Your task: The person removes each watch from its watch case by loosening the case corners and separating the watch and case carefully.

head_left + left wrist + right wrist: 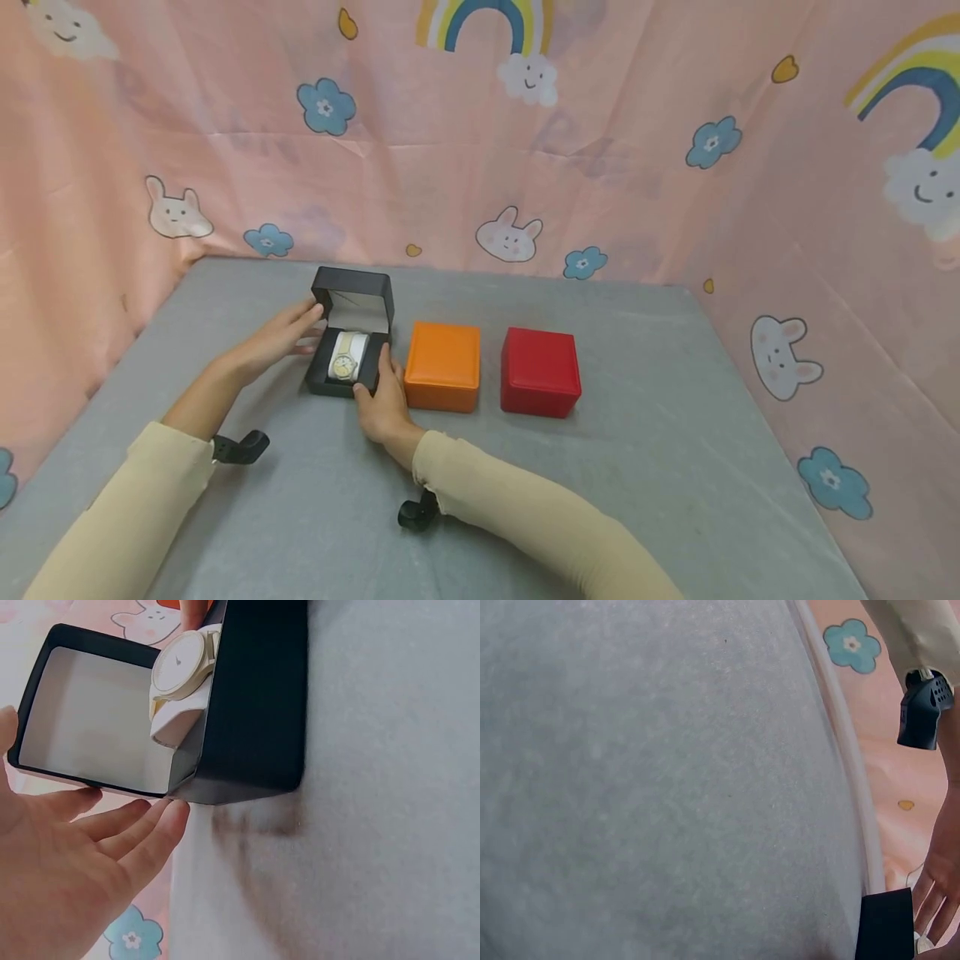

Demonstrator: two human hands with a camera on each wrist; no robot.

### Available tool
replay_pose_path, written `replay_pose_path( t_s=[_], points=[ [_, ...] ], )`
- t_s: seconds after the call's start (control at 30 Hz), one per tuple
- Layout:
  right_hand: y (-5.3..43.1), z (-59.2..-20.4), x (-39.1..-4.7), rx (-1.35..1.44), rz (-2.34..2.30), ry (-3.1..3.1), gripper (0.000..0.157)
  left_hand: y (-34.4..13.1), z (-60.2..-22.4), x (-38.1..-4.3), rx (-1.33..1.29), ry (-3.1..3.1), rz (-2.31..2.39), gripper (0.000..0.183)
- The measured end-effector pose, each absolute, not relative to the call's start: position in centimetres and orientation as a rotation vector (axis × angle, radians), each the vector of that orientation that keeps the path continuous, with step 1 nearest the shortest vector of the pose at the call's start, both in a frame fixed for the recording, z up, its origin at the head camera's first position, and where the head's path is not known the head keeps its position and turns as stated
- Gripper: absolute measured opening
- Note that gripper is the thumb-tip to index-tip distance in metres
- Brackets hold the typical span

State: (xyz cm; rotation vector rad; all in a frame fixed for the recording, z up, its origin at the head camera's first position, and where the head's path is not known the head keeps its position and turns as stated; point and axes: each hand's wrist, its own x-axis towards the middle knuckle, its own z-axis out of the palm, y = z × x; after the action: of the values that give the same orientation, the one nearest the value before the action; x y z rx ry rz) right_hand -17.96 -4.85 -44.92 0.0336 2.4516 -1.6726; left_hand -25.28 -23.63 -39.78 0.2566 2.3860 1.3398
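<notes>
A black watch box (345, 388) stands on the table with its lid (358, 282) raised. Inside, a watch (346, 365) with a pale dial and strap sits round a white cushion (177, 724). My left hand (273, 337) is at the box's left side, its straight fingers (154, 851) along the lid's edge near the hinge. At the front right corner my right hand (386, 408) grips the box, thumb on the front edge and forefinger along the right side. In the right wrist view only a dark side of the box shows, low at the right.
Just right of the black box stands a closed orange box (442, 367), with a closed red box (540, 372) beyond it. A grey cloth covers the table (675, 467). Pink patterned curtains (420, 192) hang behind and at both sides. Each wrist carries a black camera.
</notes>
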Motion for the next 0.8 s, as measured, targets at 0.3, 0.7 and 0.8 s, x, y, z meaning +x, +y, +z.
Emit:
replay_pose_path(
  t_s=[0.3, 0.7, 0.8],
  points=[
    [-4.8, -44.9, -17.9, 0.040, -1.673, 2.453, 0.074, -24.9, -40.2, -23.8, 0.335, 2.465, 1.362, 0.074],
    [-4.7, -44.9, -17.9, 0.049, -1.676, 2.433, 0.074, -25.5, -40.5, -21.7, 0.490, 2.642, 1.388, 0.063],
    [-4.7, -45.0, -17.8, 0.060, -1.691, 2.427, 0.074, -25.1, -40.9, -21.8, 0.535, 2.602, 1.399, 0.065]
  ],
)
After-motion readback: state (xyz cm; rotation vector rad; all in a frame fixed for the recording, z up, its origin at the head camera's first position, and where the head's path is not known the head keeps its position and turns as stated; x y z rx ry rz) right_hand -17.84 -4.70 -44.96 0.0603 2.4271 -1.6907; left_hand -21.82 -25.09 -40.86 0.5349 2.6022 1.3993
